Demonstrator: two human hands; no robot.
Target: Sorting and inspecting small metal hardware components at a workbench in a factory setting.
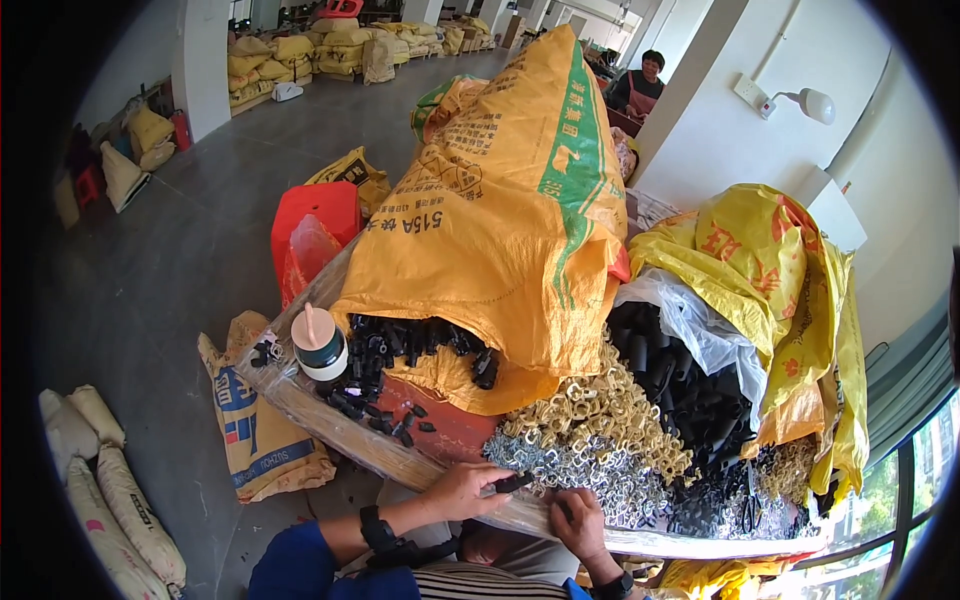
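My left hand (462, 493) is at the near edge of the table, with thumb and fingers closed on a small black plastic part (514, 483). Just to its right, my right hand (580, 527) rests with curled fingers at the table edge; what it pinches, if anything, is hidden. Right beyond both hands spreads a heap of small silver metal pieces (600, 485). Behind that lies a pile of brass-coloured metal rings (610, 415). Loose black parts (395, 430) are scattered left of the heaps, below more of them spilling from a large orange woven sack (490, 220).
A lidded cup (320, 350) stands at the table's left edge, near a red plastic stool (312, 225). Black tubes (690, 390) spill from a yellow sack (750, 260) on the right. A person (640, 88) sits in the background. More sacks (130, 500) lie on the floor.
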